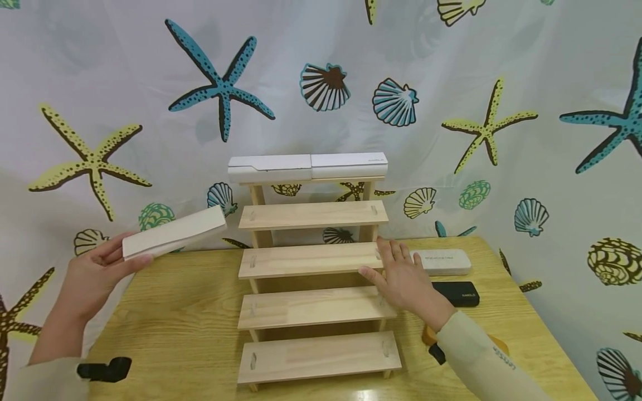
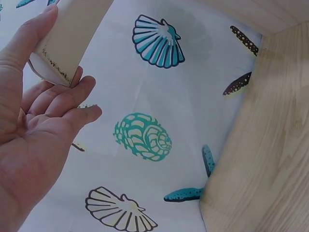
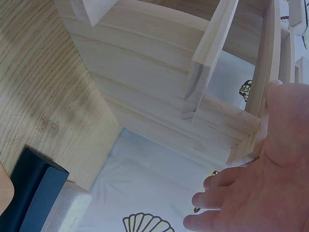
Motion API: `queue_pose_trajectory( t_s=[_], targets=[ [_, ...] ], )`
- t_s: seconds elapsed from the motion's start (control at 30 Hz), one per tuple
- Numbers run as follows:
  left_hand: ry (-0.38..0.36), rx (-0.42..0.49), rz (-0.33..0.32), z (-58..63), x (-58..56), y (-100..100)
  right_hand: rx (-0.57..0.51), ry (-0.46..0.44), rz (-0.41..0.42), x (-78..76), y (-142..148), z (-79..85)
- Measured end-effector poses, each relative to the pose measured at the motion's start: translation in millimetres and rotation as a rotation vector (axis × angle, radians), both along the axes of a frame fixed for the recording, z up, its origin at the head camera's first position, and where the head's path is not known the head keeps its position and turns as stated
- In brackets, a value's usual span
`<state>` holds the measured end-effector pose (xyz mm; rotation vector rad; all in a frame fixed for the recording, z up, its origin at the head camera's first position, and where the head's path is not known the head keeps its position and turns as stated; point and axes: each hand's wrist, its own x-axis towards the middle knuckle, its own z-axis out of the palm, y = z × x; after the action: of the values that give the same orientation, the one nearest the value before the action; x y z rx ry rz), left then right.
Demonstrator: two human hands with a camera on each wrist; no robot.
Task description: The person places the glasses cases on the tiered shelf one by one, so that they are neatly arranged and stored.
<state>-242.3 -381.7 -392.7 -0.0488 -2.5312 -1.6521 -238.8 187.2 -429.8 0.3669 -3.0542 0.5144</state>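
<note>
My left hand pinches one end of a white glasses case, thumb on one side and fingers on the other. The case is held in the air, left of a stepped wooden rack, its far end tilted up. In the left wrist view the case shows dark specks along its near end. My right hand touches the right end of the rack's middle shelf, fingers extended and holding no case. Two white glasses cases, a left one and a right one, lie end to end on the top shelf.
Right of the rack on the wooden table lie a white case and a black case. An orange thing is partly hidden under my right forearm. A curtain printed with starfish and shells hangs behind.
</note>
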Motion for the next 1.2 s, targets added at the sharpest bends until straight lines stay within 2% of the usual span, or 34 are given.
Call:
queue_pose_trajectory(
  t_s=[0.13,0.33,0.6,0.8,1.1,1.2],
  targets=[
    [0.017,0.029,-0.026,5.8,-2.1,9.0,-0.002,0.008,0.003,-0.4,0.3,-0.7],
    [0.05,-0.068,-0.059,11.2,-6.6,22.6,-0.012,0.027,0.009,-0.1,0.8,-1.8],
    [0.07,-0.102,-0.085,17.2,-16.9,42.6,-0.005,0.029,0.01,-0.6,1.0,-2.6],
    [0.098,-0.056,-0.153,21.0,-23.0,54.9,-0.011,0.025,0.01,-0.7,1.2,-1.8],
    [0.126,-0.012,-0.211,23.7,-31.8,74.3,-0.005,0.024,0.012,-1.0,2.0,-1.6],
    [0.12,-0.019,-0.212,25.5,-35.2,79.4,-0.005,0.022,0.011,-1.1,2.4,-1.8]
  ],
)
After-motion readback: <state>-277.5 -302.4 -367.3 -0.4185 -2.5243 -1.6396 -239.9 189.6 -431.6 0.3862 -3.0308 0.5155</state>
